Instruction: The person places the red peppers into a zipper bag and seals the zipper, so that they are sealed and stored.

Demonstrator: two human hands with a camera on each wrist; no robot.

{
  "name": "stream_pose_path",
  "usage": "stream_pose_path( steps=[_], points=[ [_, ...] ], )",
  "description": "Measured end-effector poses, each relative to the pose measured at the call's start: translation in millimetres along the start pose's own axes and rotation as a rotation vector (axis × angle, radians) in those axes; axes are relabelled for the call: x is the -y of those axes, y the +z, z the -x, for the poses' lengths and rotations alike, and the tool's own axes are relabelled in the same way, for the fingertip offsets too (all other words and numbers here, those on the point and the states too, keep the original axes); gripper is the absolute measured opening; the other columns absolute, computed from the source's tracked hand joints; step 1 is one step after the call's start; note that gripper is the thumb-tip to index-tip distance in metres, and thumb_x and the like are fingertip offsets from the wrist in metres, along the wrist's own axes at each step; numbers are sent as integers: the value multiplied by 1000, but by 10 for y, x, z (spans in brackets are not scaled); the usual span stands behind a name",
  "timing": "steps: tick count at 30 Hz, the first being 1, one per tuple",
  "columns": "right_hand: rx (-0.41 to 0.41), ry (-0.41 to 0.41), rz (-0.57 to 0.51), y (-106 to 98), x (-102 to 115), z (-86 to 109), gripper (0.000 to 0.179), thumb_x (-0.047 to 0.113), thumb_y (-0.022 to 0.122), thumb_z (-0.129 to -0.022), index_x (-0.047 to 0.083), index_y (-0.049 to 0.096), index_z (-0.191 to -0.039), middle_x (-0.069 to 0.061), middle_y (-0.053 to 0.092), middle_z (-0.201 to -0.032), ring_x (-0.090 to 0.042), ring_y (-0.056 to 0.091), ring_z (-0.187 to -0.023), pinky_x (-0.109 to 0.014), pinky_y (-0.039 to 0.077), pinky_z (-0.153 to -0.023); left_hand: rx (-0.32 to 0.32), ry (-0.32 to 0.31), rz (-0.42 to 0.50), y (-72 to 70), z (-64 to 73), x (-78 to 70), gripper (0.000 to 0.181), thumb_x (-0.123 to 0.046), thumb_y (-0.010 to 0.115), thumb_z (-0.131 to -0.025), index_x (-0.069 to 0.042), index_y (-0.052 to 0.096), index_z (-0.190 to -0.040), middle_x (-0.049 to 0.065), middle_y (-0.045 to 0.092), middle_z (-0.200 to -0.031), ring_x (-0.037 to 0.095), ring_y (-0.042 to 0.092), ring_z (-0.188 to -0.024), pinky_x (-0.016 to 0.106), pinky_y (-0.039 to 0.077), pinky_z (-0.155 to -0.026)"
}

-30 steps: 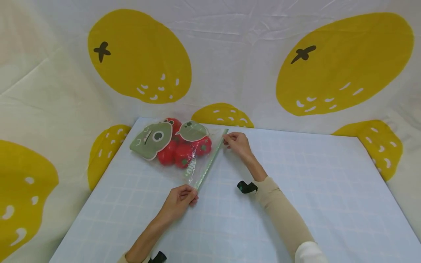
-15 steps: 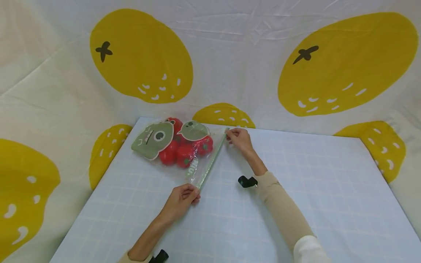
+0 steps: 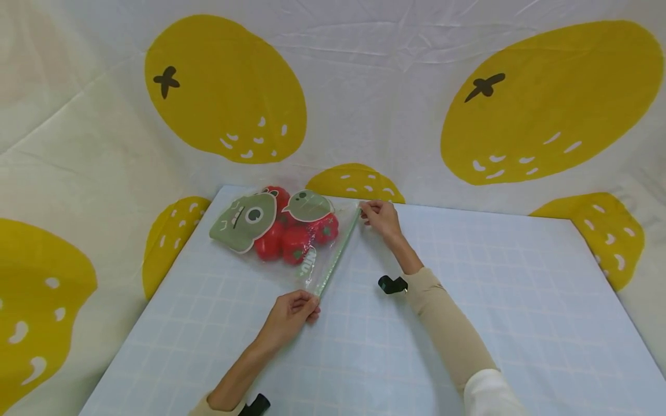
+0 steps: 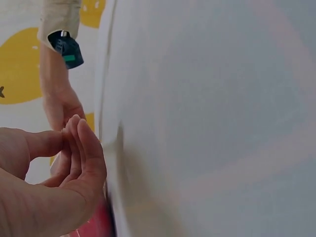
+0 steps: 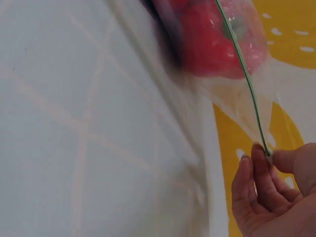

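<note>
A clear zip bag (image 3: pixel 325 254) printed with green cartoon animals lies toward the back left of the table, several red bell peppers (image 3: pixel 296 244) inside it. Its green zip edge (image 5: pixel 241 59) runs in a straight line between my two hands. My left hand (image 3: pixel 291 315) pinches the near corner of that edge between thumb and fingers. At the far corner, my right hand (image 3: pixel 382 219) pinches the other end of the zip. In the right wrist view, thumb and fingertips meet on the green strip, with a red pepper behind it.
A pale blue checked cloth (image 3: pixel 494 300) covers the table. White fabric with large yellow fruit prints (image 3: pixel 224 86) hangs behind and at the sides, meeting the table's back edge. Small black cameras (image 3: pixel 392 285) are worn on both wrists.
Both hands keep their pinch on the zip bag's ends. Hands and bag shift slightly to the right in the head view, and the right hand moves a little farther back.
</note>
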State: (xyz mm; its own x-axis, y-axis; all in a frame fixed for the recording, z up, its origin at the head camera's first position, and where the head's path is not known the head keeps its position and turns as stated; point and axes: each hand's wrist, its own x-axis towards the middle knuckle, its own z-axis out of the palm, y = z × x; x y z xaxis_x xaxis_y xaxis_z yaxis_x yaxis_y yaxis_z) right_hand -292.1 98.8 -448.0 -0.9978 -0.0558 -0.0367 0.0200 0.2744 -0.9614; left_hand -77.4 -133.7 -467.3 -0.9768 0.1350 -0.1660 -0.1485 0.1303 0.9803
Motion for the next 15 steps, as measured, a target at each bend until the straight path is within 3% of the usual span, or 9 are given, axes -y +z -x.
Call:
stream_pose_path(
  steps=[9,15],
  points=[
    [117,-27,22,-23,-51,46,39,19,56,-107,-10,59,-133,-29,69,-117,-43,68,-104,-40,60,-87,24,-29,-20,-32,-8,7,26,-13,63,-103,13,64,-103,21,71,-92,25,71,-80,26,60,-73],
    [133,-66,78,-51,-62,141,35,15,56,-106,-9,61,-130,-28,71,-113,-41,70,-99,-38,61,-83,7,-50,-82,-57,0,-29,30,-19,64,-103,10,68,-96,12,69,-83,17,64,-71,23,56,-64]
  ],
)
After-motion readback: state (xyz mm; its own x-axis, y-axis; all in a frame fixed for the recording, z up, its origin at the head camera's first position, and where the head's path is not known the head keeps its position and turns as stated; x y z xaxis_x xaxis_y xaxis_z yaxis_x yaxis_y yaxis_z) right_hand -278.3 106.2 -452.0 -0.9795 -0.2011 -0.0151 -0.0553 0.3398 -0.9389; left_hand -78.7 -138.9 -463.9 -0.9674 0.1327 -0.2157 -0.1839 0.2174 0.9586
